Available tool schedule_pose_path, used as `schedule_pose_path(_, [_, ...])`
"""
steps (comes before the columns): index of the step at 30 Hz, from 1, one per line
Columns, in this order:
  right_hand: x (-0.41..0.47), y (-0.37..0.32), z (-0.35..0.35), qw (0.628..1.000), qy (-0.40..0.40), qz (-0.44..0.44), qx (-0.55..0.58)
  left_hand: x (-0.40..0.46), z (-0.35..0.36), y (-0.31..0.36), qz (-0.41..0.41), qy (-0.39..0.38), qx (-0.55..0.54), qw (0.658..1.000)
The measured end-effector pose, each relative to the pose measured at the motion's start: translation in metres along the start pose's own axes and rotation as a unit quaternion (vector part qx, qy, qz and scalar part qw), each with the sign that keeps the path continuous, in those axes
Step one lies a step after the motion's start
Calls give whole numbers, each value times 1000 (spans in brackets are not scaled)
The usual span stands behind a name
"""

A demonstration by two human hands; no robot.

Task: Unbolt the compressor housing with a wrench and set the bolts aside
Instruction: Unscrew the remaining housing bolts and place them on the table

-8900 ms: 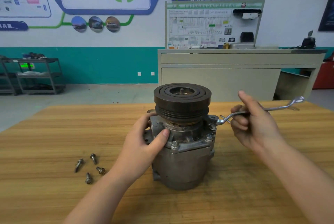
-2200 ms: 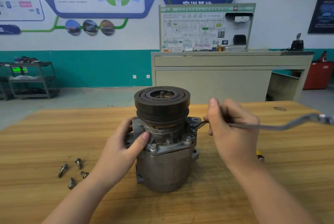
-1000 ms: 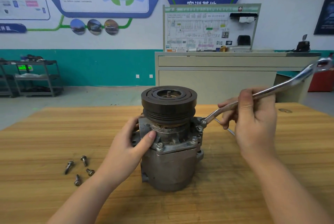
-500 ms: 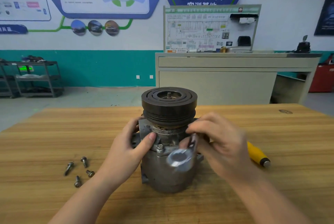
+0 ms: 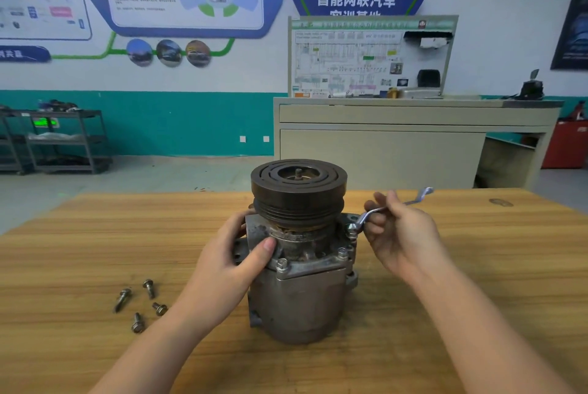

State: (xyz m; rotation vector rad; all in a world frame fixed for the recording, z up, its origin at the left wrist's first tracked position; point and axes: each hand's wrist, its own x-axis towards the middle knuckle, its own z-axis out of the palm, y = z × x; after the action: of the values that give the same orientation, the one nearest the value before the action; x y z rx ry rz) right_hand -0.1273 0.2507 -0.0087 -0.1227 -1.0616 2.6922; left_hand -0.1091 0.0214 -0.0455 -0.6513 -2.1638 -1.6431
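A: Start left of the compressor [image 5: 299,253]. What lies there?

B: Four loose bolts [image 5: 140,303] on the table [image 5: 477,266], in a small cluster well left of the compressor, none touching it.

A: And the left hand [image 5: 229,269]?

B: It grips the compressor's left side at the flange. The thumb lies across the front just under the pulley [image 5: 298,191]; the fingers wrap round the far left side.

A: The compressor itself?

B: It stands upright mid-table, the dark grooved pulley on top and the grey body below. Two bolt heads sit in the front of the flange, and one more at its right edge.

A: That one on the right?

B: The wrench [image 5: 381,210] has its lower end on it. The shank rises away to the right, ending in a bent tip beyond the fingers.

A: The right hand [image 5: 404,234]?

B: Just right of the compressor, fingers curled round the wrench shank, close to the end that sits on the bolt. It does not touch the compressor.

A: Behind it all?

B: A beige counter beyond the table, right of the compressor, with a diagram board on top. A metal rack stands far left.
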Motion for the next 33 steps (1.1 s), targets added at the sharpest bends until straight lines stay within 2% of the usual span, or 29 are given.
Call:
schedule_pose_path(2, [2,-5,-3,999,-18,41,29,0,1,0,-3,3,-1,1000])
schedule_pose_path(3, [1,-6,-4,999,-15,23,41,0,1,0,-4,5,-3,1000])
schedule_pose_path(6, [-6,-5,-3,991,10,-133,-5,-1,1,2,-5,3,-7,1000])
schedule_pose_path(9, [-17,-2,-2,953,7,-287,-93,-2,1,4,-7,1,-6,1000])
schedule_pose_path(14, [-35,5,1,883,-77,-423,-188,-2,1,3,-2,4,0,1000])
schedule_pose_path(17, [-41,10,-3,796,-156,-520,-269,-1,1,1,-1,5,4,1000])
schedule_pose_path(21, [-40,18,-8,611,-251,-638,-397,0,-1,-1,-8,0,13,1000])
schedule_pose_path(22, [-40,20,-7,583,-256,-651,-413,0,-1,-1,-9,-2,14,1000])
schedule_pose_path(23, [-40,22,-6,572,-245,-660,-421,0,-1,-1,-10,-2,15,1000])
schedule_pose_path(24, [-41,25,-6,583,-224,-662,-415,0,-1,-1,-9,0,14,1000])
schedule_pose_path(25, [-42,28,-6,623,-201,-647,-391,0,-1,-1,-6,3,15,1000])
schedule_pose_path(27, [-45,31,-3,746,-152,-581,-288,-1,-1,-2,-4,4,15,1000])
schedule_pose_path(29, [-46,32,1,837,-91,-510,-177,-1,-1,-2,-6,1,9,1000])
schedule_pose_path(33, [-22,19,2,956,1,-288,-59,0,1,-2,4,1,5,1000])
